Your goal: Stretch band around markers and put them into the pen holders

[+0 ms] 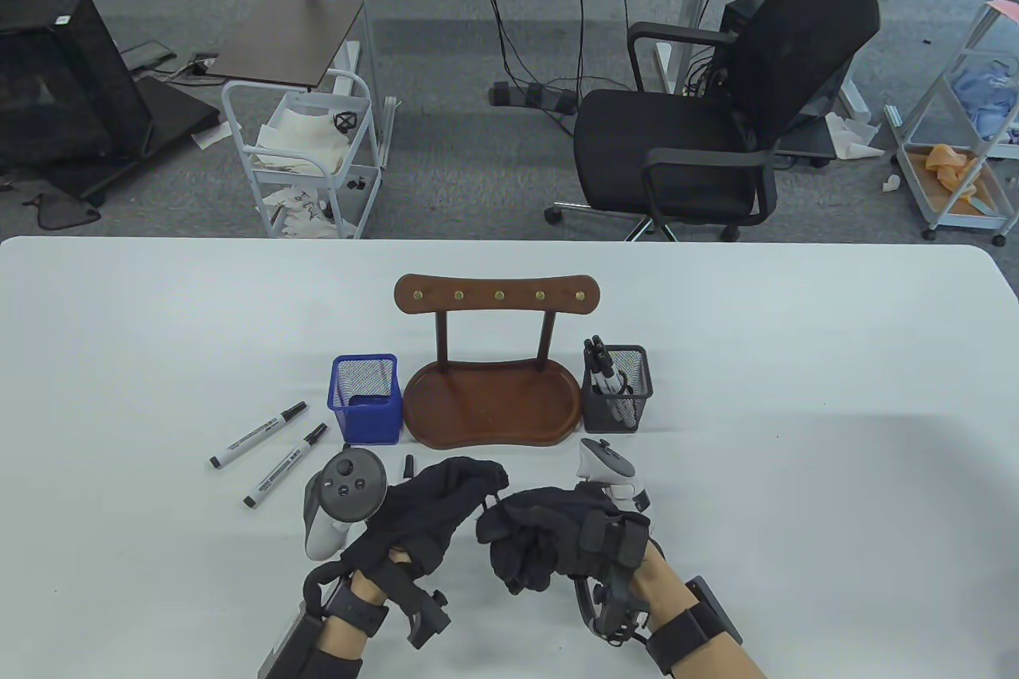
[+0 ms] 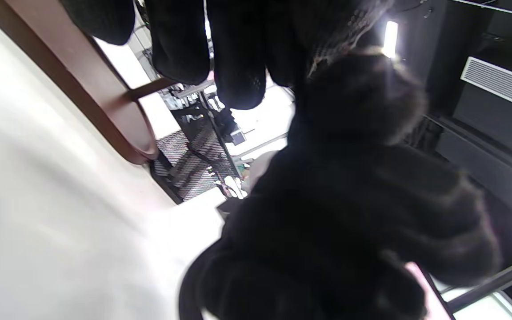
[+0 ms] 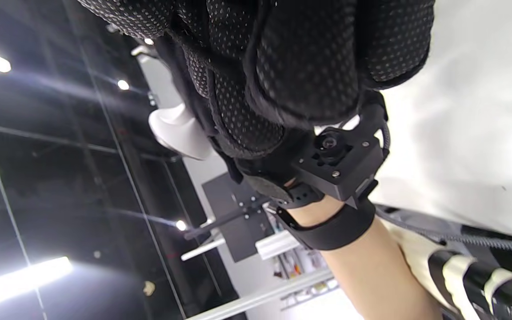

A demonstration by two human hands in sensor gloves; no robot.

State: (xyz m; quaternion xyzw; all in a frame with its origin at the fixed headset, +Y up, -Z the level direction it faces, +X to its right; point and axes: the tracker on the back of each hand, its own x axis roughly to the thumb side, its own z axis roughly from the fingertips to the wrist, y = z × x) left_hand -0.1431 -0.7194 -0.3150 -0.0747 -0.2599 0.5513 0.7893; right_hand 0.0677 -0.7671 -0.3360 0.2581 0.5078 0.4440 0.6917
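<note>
Both gloved hands meet low over the table's near middle. My left hand [image 1: 484, 481] reaches right with its fingertips against my right hand [image 1: 517, 534], whose fingers are curled into a fist. A thin dark band [image 1: 489, 502] runs between them, pinched at both ends. In the left wrist view the right fist [image 2: 349, 200] fills the frame below my left fingers [image 2: 238, 66]. Two white markers [image 1: 259, 435] [image 1: 285, 466] lie on the table to the left. The blue pen holder [image 1: 366, 398] stands left of a brown stand. The black mesh pen holder [image 1: 617, 390] on the right holds several markers.
A brown wooden tray with a peg rail [image 1: 491, 400] stands between the two holders. A small black cap [image 1: 409, 464] lies just beyond my left hand. An office chair [image 1: 716, 122] and a white cart [image 1: 306, 154] stand past the table's far edge.
</note>
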